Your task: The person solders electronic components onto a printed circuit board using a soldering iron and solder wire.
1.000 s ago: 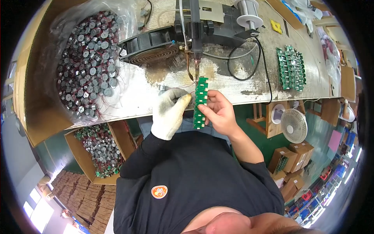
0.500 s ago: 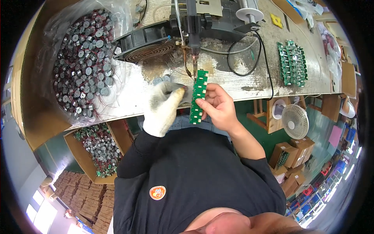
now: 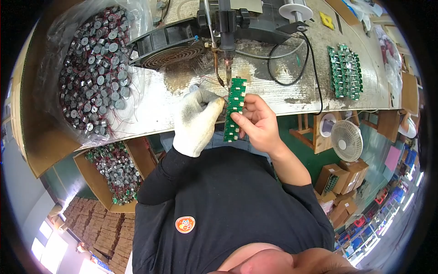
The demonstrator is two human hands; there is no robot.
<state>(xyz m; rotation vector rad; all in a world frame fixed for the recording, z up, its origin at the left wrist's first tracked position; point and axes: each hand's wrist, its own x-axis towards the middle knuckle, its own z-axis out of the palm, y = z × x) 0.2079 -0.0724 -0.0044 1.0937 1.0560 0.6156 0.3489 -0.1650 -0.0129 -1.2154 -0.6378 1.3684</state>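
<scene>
My right hand [image 3: 259, 122] is closed on a long green circuit board strip [image 3: 236, 107], thumb on its face. The strip stands nearly lengthwise, small pale parts along it. Its far end is right by the tip of a soldering iron [image 3: 228, 68] mounted on a stand; whether they touch I cannot tell. A thin bent feed tube [image 3: 216, 68] ends beside that tip. My left hand [image 3: 198, 121], in a white glove, is pinched close to the strip's left edge; what its fingertips hold is hidden. Just beyond it lies a grey round buzzer-like part [image 3: 194, 87] near thin wires.
At the left, a plastic-lined carton [image 3: 31, 118] holds many grey round parts with red wires. Below it is another carton [image 3: 98, 194] of wired boards. A black fan [image 3: 169, 51] stands behind my left hand. Stacked green boards [image 3: 345, 73] and a black cable [image 3: 315, 77] lie right.
My gloved left hand has moved right, nearer the board strip, and its fingers are drawn in closer. The strip remains in my right hand, shifted only slightly.
</scene>
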